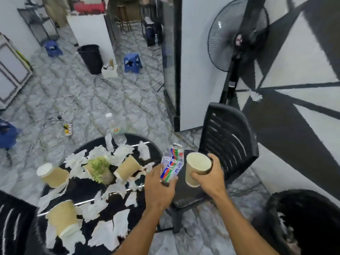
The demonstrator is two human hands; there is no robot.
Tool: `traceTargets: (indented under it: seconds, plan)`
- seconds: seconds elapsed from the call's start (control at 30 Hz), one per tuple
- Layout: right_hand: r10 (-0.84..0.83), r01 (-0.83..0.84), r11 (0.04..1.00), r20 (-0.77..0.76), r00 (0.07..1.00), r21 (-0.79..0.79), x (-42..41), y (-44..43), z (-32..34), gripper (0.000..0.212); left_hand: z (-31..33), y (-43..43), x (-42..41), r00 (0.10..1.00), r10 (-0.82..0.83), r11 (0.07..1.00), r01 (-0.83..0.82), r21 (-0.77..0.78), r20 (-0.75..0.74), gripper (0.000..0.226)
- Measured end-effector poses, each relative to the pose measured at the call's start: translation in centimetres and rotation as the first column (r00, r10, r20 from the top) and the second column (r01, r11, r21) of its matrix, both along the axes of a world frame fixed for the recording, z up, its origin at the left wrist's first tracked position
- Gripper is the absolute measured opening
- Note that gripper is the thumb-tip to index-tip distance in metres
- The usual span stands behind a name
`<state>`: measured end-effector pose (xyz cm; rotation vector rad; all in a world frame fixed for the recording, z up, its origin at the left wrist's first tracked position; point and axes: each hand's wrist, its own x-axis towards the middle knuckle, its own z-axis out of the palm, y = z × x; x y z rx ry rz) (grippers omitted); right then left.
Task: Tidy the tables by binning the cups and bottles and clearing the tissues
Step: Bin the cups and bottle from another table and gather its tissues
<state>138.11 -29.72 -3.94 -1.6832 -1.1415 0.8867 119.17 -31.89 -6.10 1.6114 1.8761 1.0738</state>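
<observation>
Right now I see the left hand (pixel 159 184) just below the middle of the frame, its fingers wrapped round the lower part of a "100 Plus" drink can (pixel 173 161), which tilts up and to the right. Just beside it the right hand (pixel 211 176) grips a tan paper cup (pixel 196 167) from the side, with the cup's open mouth tipped toward the camera. Can and cup sit close together, and I cannot tell whether they touch. Both are held over the seat of a black plastic chair (pixel 226 137) at centre right.

To the left of the hands is a round black table (pixel 86 190) strewn with torn white tissues (pixel 104 234). Three more paper cups lie among them: one on its side at the left edge (pixel 52 174), one tipped over near the middle (pixel 127 167), and one lower left with its mouth toward the camera (pixel 63 218). A small potted plant (pixel 100 170) stands between the first two. At the table's far edge a clear plastic bottle (pixel 116 129) stands upright.

In the lower right corner is a black bin (pixel 276 214), well apart from the table. A second black bin (pixel 91 58) stands on the grey marble floor (pixel 110 100) in the upper left, near a blue stool (pixel 132 62). A standing fan (pixel 237 35) fills the upper right against a black-and-white patterned wall (pixel 303 80). A power strip (pixel 68 130) with loose cables lies on the floor at mid left.
</observation>
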Motion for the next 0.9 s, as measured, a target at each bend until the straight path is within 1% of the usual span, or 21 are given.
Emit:
traceTargets:
  seconds: [0.07, 0.17, 0.27, 0.4, 0.57, 0.67, 0.8, 0.9]
  plan:
    - [-0.143, 0.143, 0.990, -0.030, 0.989, -0.002, 5.6, -2.1, -0.2, 0.090, -0.1, -0.4, 6.1, 0.992, -0.122, 0.992, 0.122, 0.003, 0.031, 0.065]
    - [-0.328, 0.329, 0.944, -0.097, 0.940, -0.011, 13.7, -5.9, -0.2, 0.082, 0.2, -2.4, 15.3, 0.967, -0.230, 0.973, 0.230, 0.013, 0.111, 0.069]
    - [-0.450, 0.450, 0.893, -0.081, 0.889, -0.015, 20.8, -10.1, -0.5, 0.075, -0.1, -4.3, 23.2, 0.934, -0.339, 0.940, 0.342, -0.010, 0.114, 0.072]
    - [-0.543, 0.542, 0.839, 0.018, 0.839, 0.051, 28.2, -15.2, -0.7, 0.079, -0.8, -6.1, 31.0, 0.879, -0.459, 0.883, 0.468, -0.046, 0.131, 0.072]
    - [-0.646, 0.644, 0.763, 0.009, 0.764, 0.055, 33.9, -18.6, -1.6, 0.082, -2.1, -6.7, 38.2, 0.818, -0.567, 0.814, 0.575, -0.084, 0.099, 0.069]
    - [-0.677, 0.677, 0.736, 0.011, 0.736, 0.017, 36.5, -19.4, -3.2, 0.085, -3.3, -6.4, 41.3, 0.795, -0.596, 0.784, 0.606, -0.133, 0.112, 0.072]
    - [-0.713, 0.712, 0.700, -0.002, 0.701, -0.061, 39.4, -19.4, -5.9, 0.087, -5.5, -5.0, 45.2, 0.749, -0.656, 0.718, 0.656, -0.233, 0.088, 0.074]
    - [-0.771, 0.762, 0.630, -0.004, 0.637, -0.149, 41.8, -19.1, -9.1, 0.086, -8.4, -3.4, 48.4, 0.696, -0.716, 0.653, 0.696, -0.300, 0.056, 0.074]
